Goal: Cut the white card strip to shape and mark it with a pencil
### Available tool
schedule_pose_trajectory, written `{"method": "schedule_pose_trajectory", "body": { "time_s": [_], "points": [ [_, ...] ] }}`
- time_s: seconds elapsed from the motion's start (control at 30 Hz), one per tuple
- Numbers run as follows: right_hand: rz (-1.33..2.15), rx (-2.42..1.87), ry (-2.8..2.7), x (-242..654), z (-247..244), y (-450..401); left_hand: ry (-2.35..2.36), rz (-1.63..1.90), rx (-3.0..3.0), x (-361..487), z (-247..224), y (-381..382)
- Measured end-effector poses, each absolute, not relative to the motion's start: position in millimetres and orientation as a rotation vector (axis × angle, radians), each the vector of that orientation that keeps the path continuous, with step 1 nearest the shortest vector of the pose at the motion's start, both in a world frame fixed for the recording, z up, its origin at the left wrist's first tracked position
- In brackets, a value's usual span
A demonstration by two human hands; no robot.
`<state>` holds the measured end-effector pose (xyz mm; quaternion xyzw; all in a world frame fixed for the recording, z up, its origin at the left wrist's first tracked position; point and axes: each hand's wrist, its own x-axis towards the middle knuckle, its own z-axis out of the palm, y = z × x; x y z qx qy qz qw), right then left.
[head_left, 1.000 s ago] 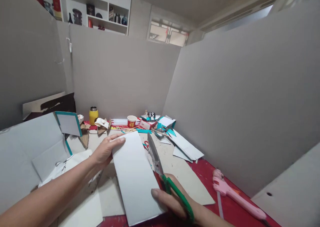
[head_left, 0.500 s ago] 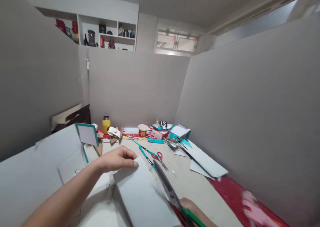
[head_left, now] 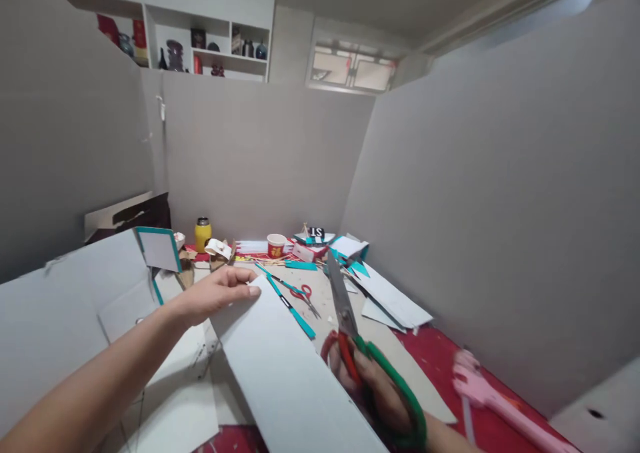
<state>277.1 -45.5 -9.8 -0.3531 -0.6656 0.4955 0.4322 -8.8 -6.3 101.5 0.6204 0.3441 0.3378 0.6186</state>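
My left hand (head_left: pixel 223 292) pinches the far end of a long white cardboard piece (head_left: pixel 295 366), thumb on its top face. Large scissors (head_left: pixel 343 300) with red and green handles are in my right hand (head_left: pixel 383 386), just right of the cardboard. Their blades point up and away, apart from the cardboard, and look closed. Beyond the cardboard's right edge lie a cut teal strip (head_left: pixel 295 310) and small red-handled scissors (head_left: pixel 305 294) on the table.
A white cardboard structure (head_left: pixel 55 333) stands at the left. Along the back are a yellow bottle (head_left: pixel 202 235), a paper cup (head_left: pixel 276 245) and wooden sticks. Cardboard scraps (head_left: pixel 393 293) lie at the right, near a pink tool (head_left: pixel 493 396) on red cloth (head_left: pixel 435 350).
The large scissors have come up and away from the cardboard's right edge. More of my right hand shows. My left hand keeps its grip, and the whole view has shifted slightly.
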Motion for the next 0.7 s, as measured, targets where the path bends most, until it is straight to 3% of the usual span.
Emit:
{"method": "schedule_pose_trajectory", "body": {
  "time_s": [0.23,0.53,0.7],
  "points": [
    [1.343,-0.707,-1.72,275.5,5.7,-40.1,0.866,0.681,1.436,5.9,106.6,-21.5],
    [1.042,-0.794,-2.128,275.3,24.6,-50.6,0.91,0.679,1.389,9.2,101.3,-17.1],
    [1.196,-0.823,-2.073,280.0,23.7,-43.6,0.929,0.617,1.351,3.8,93.8,-9.1]
  ]
}}
